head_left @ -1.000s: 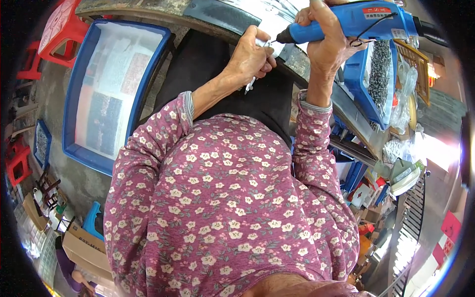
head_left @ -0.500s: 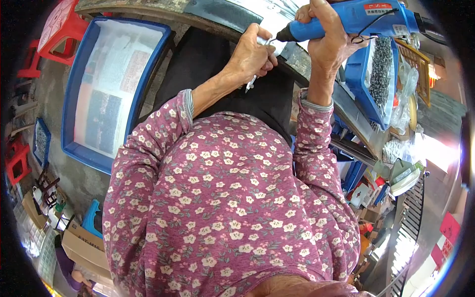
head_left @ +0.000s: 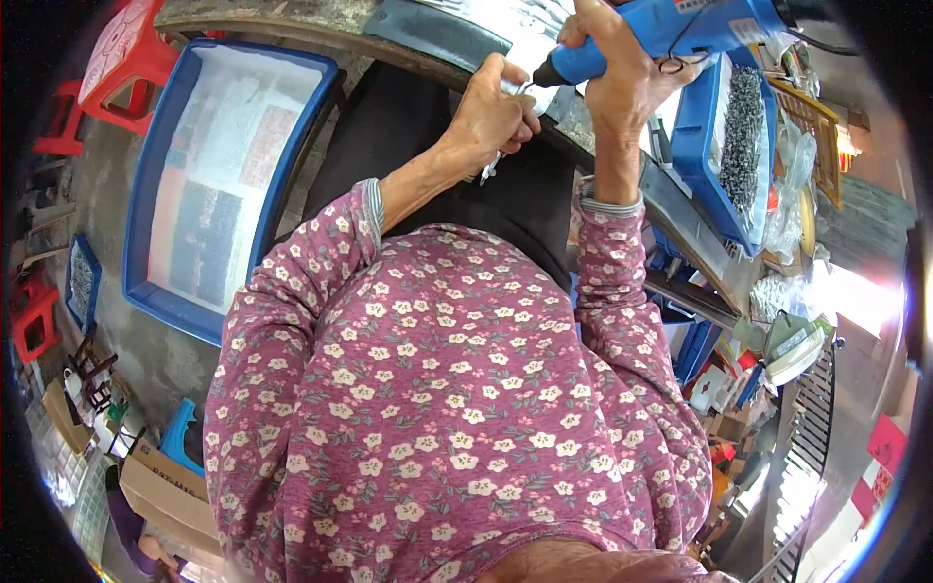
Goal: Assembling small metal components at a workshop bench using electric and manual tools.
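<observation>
The upper edge of the view is cutting off part of the blue cylindrical power tool with a black nose and some fingers of the right hand; the left hand is covering the middle of a slim white-and-metal part, and glare is obscuring the bench beyond. The left hand is closing its thumb and fingers around that part, whose lower end is showing beneath the fist. The right hand is wrapping around the tool's body, and the black nose is pointing leftward at the part, just beside the left fingertips; actual contact cannot be confirmed. A worn grey workbench is running past both hands. Right of the right hand, a blue plastic tray is holding small dark pieces. Left of the left hand, a large blue rectangular tray is lying near a red plastic stool.
</observation>
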Demonstrator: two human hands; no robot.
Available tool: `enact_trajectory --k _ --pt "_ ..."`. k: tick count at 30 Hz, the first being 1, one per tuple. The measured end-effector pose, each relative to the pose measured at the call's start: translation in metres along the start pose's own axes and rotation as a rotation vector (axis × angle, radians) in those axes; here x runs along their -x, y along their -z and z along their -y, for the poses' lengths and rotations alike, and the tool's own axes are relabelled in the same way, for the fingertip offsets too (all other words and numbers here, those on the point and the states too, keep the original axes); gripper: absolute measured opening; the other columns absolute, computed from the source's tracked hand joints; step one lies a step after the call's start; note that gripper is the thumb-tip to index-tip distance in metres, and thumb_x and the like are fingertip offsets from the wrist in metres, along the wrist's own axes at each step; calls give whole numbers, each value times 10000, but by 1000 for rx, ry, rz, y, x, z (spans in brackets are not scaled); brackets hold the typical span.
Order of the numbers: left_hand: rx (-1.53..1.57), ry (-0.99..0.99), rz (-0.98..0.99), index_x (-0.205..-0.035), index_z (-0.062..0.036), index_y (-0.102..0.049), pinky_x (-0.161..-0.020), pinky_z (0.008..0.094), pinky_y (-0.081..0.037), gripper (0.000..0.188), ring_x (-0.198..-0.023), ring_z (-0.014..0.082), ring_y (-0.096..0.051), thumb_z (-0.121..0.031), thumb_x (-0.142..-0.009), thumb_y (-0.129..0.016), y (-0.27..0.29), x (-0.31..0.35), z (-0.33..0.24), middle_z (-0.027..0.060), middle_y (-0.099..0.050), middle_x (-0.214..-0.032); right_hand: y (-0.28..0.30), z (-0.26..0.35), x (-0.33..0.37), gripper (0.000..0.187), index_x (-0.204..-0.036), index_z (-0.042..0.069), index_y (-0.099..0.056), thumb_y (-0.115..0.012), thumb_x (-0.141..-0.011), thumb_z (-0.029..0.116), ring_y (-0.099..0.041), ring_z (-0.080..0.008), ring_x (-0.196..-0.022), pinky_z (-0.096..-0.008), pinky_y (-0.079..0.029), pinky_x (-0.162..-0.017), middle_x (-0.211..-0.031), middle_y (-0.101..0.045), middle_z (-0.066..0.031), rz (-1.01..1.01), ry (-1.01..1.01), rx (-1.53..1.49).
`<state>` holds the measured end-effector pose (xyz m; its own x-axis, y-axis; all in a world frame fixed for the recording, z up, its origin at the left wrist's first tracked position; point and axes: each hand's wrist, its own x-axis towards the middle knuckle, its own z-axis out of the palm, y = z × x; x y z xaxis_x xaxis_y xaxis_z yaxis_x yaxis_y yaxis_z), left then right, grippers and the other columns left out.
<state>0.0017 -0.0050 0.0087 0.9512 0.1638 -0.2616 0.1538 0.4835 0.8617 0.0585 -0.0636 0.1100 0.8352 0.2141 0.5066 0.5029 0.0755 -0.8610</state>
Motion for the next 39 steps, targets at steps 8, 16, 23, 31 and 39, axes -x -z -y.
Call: enact_trajectory --k 8,16,23,31,39 --pt "12 6 -19 -1010 -33 -339 -315 242 -312 229 -396 126 -440 -16 -817 -461 1 -1 3 108 -524 -580 21 -30 8 289 -884 146 -639 -562 -651 -6 -597 -166 -761 -378 -399 -754 -686 -599 40 158 136 90" --pt "111 58 72 -1017 -47 -324 -338 213 -279 257 -436 100 -408 -28 -807 -471 10 12 -5 92 -499 -611 29 -20 12 178 -848 -61 -494 -603 -714 -17 -554 -175 -539 -305 -463 -524 -629 -527 -95 103 76 -177" --pt "-305 -249 21 -1027 30 -405 -483 259 -405 275 -526 133 -500 -174 -866 -496 14 2 -31 103 -539 -663 41 -29 25 342 -1037 9 -409 -568 -737 -29 -539 -186 -579 -359 -465 -618 -666 -515 -92 68 -99 -258" --pt "-862 -1170 -175 -943 6 -505 -639 419 -450 198 -694 389 -572 -112 -785 -511 -45 -65 -78 216 -573 -740 48 -28 36 304 -996 29 -392 -554 -747 -35 -531 -193 -571 -371 -468 -626 -674 -519 -107 -22 11 -221" --pt "-339 -694 -349 -900 30 -537 -387 289 -492 148 -473 215 -616 -19 -761 -528 -48 -123 -58 163 -595 -601 47 -32 41 366 -1094 68 -382 -512 -769 -41 -514 -177 -587 -338 -443 -649 -666 -514 -88 -68 -71 -316"
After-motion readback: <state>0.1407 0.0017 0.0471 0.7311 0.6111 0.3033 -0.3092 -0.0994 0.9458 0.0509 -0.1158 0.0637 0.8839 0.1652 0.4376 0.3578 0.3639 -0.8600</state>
